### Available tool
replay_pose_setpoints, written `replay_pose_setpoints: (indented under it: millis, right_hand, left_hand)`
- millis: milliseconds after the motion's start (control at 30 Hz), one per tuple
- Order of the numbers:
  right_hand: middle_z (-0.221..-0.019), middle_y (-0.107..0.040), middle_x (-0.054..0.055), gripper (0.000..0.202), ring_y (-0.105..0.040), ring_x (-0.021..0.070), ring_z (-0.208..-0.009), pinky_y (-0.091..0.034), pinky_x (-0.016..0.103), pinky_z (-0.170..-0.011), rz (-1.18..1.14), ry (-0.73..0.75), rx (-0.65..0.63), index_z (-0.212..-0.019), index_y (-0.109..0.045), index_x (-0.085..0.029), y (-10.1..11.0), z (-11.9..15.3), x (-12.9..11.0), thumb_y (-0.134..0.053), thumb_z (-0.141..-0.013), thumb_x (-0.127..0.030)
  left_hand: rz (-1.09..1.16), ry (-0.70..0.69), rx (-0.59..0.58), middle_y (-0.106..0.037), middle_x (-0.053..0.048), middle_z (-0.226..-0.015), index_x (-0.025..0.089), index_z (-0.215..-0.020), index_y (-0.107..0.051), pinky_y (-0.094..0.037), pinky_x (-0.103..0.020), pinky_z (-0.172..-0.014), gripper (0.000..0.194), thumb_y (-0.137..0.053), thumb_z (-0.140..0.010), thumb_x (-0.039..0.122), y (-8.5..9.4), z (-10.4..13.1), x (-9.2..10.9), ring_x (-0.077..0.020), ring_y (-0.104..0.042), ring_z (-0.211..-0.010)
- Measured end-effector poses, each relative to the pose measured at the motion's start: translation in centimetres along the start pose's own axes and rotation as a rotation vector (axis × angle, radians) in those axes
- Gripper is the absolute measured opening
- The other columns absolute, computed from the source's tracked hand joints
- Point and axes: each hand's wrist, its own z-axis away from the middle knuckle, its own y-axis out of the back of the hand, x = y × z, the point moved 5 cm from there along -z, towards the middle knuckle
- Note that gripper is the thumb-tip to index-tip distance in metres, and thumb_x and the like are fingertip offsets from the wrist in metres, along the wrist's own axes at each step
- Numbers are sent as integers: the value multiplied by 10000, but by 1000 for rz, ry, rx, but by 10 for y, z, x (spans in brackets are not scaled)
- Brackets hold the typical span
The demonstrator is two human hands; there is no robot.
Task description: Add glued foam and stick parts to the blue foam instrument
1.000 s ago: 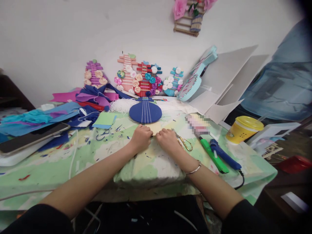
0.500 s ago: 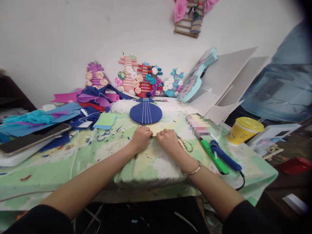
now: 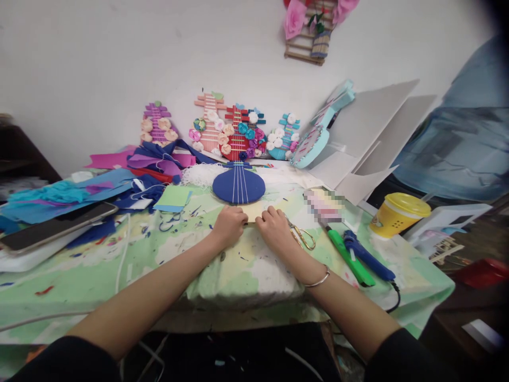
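Note:
My left hand (image 3: pixel 230 226) and my right hand (image 3: pixel 273 228) are close together over the middle of the table, both with curled fingers. Between them stretches a small pale yellow strip (image 3: pixel 251 218), pinched at its left end by my left hand and at its right end by my right. Just beyond the hands lies a dark blue oval instrument shape (image 3: pixel 238 187) with white strings. Gold-handled scissors (image 3: pixel 304 238) lie beside my right hand, their blades partly hidden by it.
Green and blue paper squares (image 3: pixel 173 196), fabric pieces and a phone (image 3: pixel 55 225) lie left. Rightward are a green cutter (image 3: pixel 350 257), a blue glue gun (image 3: pixel 368 255) and a yellow cup (image 3: pixel 397 215). Flowered instruments (image 3: pixel 238 132) lean on the wall behind.
More of the pale strip shows between my hands, which have hardly moved. The view has shifted very slightly.

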Motion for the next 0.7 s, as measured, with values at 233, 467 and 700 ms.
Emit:
replay_pose_setpoints:
  millis: [233, 467, 700]
  right_hand:
    - [-809, -609, 129, 174, -459, 258, -879, -287, 347, -682, -28, -9, -71, -857, -628, -118, -3, -1, -1, -454, -865, -120]
    - [-761, -615, 123, 175, -485, 223, -752, -314, 337, -704, -39, -3, -121, -805, -630, -101, -9, -6, 2, -466, -811, -41]
    - [-791, -609, 139, 150, -473, 243, -786, -317, 329, -682, -47, -103, -85, -823, -605, -91, -14, -3, 14, -480, -765, -31]
  left_hand:
    - [20, -50, 4, -598, -46, -661, 162, -650, -648, -363, -312, -666, 214, -490, -767, 78, -2, 1, 0, -175, -523, -693]
    - [18, -104, 17, -593, -41, -707, 164, -688, -635, -350, -298, -668, 223, -475, -835, 115, 1, 1, 5, -161, -486, -701]
    - [-156, -177, 93, -589, -57, -728, 162, -707, -614, -335, -316, -679, 205, -475, -856, 139, 9, 2, 8, -181, -452, -732]
